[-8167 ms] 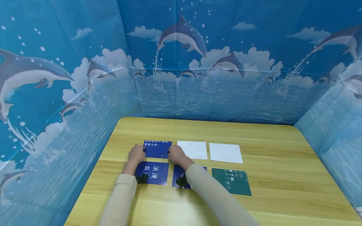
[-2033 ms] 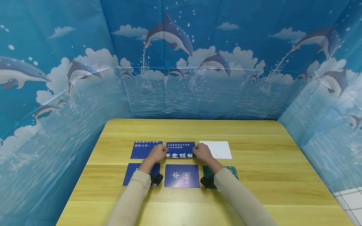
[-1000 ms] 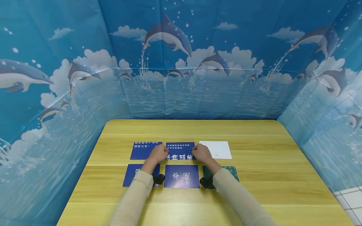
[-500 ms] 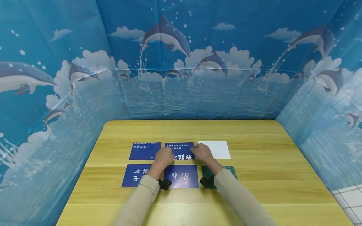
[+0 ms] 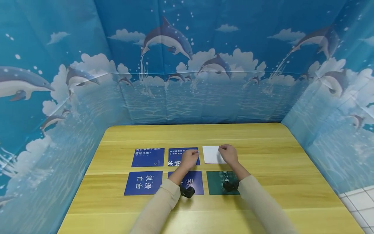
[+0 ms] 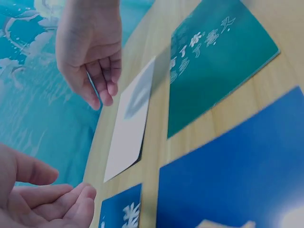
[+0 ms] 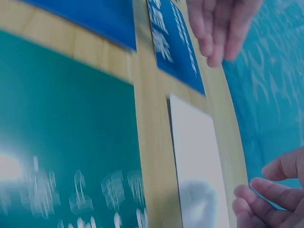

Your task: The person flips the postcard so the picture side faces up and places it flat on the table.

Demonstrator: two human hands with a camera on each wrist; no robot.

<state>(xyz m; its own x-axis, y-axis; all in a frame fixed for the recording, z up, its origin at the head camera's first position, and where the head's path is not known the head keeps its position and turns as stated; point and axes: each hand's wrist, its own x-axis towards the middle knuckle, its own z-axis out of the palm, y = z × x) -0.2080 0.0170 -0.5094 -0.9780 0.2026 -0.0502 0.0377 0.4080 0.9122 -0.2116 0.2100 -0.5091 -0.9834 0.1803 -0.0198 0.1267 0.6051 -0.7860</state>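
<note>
My left hand (image 5: 189,159) hovers over the right part of the top middle blue card (image 5: 174,156), which bears white characters. My right hand (image 5: 229,155) is above the right end of a white card (image 5: 210,154), and its shadow falls on that card. In the left wrist view the fingers of the left hand (image 6: 50,199) are loosely bent with nothing between thumb and fingers. Likewise, in the right wrist view the right hand (image 7: 275,194) has relaxed fingers, apart from the white card (image 7: 197,152).
Two rows of cards lie on the wooden table (image 5: 263,156). The other top card is blue (image 5: 148,158). Below lie a blue card (image 5: 143,183), a purple-blue card (image 5: 198,183) partly under the left forearm, and a green card (image 5: 214,182). A dolphin-print curtain (image 5: 187,97) surrounds the table.
The top left and top middle cards, the latter white at first, now show blue sides. Both hands have let go of the top middle card and moved right, toward the white card.
</note>
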